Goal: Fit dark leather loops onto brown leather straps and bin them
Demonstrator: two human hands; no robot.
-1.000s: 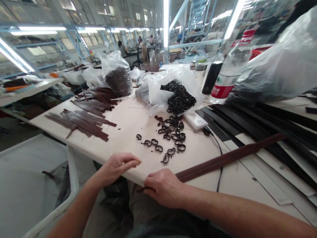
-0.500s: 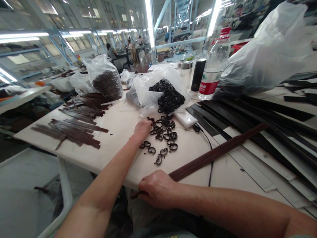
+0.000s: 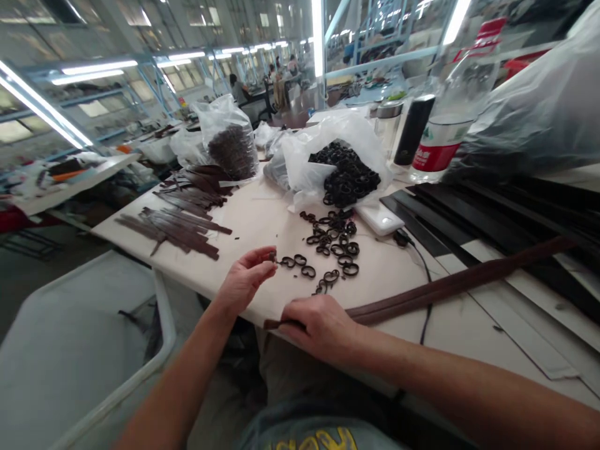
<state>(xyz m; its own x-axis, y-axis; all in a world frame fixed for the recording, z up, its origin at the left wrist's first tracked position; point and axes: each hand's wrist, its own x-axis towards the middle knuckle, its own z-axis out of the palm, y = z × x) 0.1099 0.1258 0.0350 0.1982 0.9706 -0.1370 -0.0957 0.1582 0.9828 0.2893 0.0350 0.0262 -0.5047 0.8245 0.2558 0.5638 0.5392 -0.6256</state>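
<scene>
My left hand [image 3: 244, 281] is raised just above the table's front edge, its fingers pinched on a small dark loop [image 3: 272, 255]. My right hand [image 3: 319, 326] is closed on the near end of a long brown strap [image 3: 450, 287] that runs across the table to the right. Loose dark loops [image 3: 334, 247] lie scattered on the beige table [image 3: 262, 219] just beyond both hands. An open white plastic bag [image 3: 304, 169] holds a heap of black loops [image 3: 349, 178] behind them.
Brown strips [image 3: 180, 228] lie in piles at the left, with a bag of brown pieces [image 3: 233, 150] behind. Black straps [image 3: 492, 215], a white power bank [image 3: 380, 220] with a cable, bottles [image 3: 445, 134] and a large plastic bag [image 3: 539, 119] fill the right. A grey bin [image 3: 70, 350] stands lower left.
My left hand reached out to the scattered loops, then came back toward the table edge with a small loop pinched in its fingers. My right hand stayed on the brown strap.
</scene>
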